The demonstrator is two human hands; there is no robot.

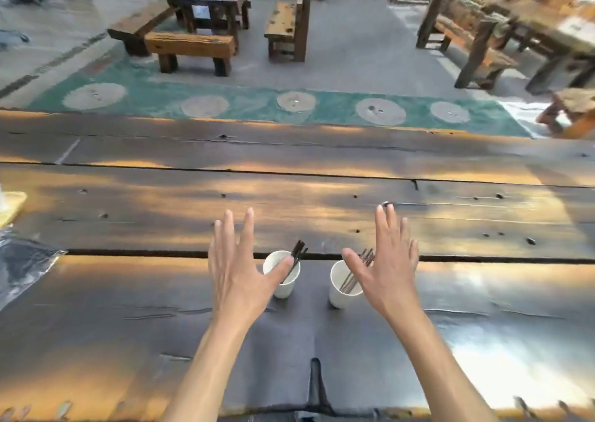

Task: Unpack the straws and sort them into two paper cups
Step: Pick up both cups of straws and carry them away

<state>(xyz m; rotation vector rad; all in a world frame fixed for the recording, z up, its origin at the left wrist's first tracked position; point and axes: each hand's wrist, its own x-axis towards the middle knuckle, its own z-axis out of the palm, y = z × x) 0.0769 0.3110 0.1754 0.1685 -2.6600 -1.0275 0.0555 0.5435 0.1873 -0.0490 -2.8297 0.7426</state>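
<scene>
Two white paper cups stand side by side on the dark wooden table point(289, 202). The left cup point(284, 288) holds dark straws point(298, 250) that lean to the right. The right cup point(340, 292) holds brownish straws point(367, 255), also leaning right. My left hand point(236, 270) hovers flat, fingers spread, just left of the left cup, its thumb over the rim. My right hand point(388, 260) hovers flat with fingers apart over the right side of the right cup. Neither hand holds anything.
A clear plastic wrapper point(22, 260) lies at the table's left edge, with a yellowish object point(11, 205) behind it. Beyond the table's far edge are a green mat point(257, 99), wooden benches point(190, 48) and other tables.
</scene>
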